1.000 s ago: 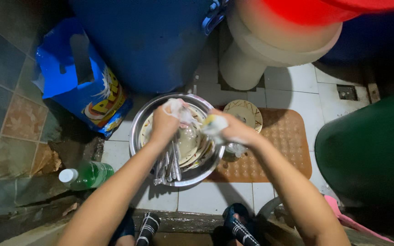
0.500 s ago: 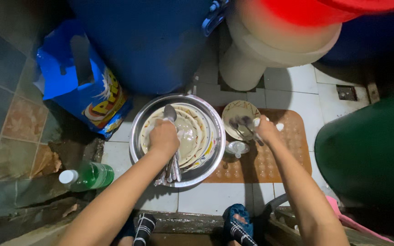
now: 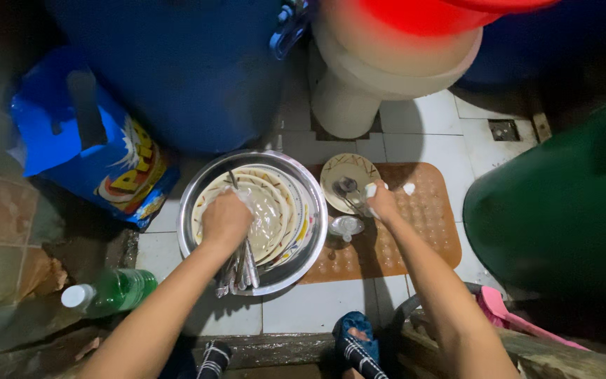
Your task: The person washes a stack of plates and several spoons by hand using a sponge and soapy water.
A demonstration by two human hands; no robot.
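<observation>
Since a moment ago, shifted a little leftward and lower in view along with everything else; right hand [image 3: 383,203] now lowered to the small patterned plate [image 3: 348,174] instead of lifted beside the basin. Far left: blue detergent bag [image 3: 85,151] slumped against a big blue drum [image 3: 177,70], with a green bottle [image 3: 110,291] capped in white lying on its side below, on the tiled floor [image 3: 310,305]. Next, the round steel basin [image 3: 254,221], holding a stack of soapy plates [image 3: 264,210]. Left hand [image 3: 226,221] closed into a fist over those plates, clutching a bundle of metal cutlery [image 3: 240,270] whose handles stick out below the wrist and over the basin's near rim; one more utensil tip poking up above the knuckles. Just right of the basin, resting on an orange studded mat [image 3: 415,238]: the small patterned plate with a spoon [image 3: 345,188] lying in it, and a small clear lid-like piece [image 3: 345,226] below it. Right hand at that plate's right edge, fingers curled and foamy, pinching something pale and sudsy; exactly what, impossible to tell. Speck of foam on the mat just beside the knuckles. Above: cream pedestal base [image 3: 359,91] under a blurred red shape [image 3: 422,14]. Far right: dark green drum [image 3: 562,203], pink plastic piece [image 3: 506,316] at its foot. Bottom centre: blue patterned sandal [image 3: 355,344].
</observation>
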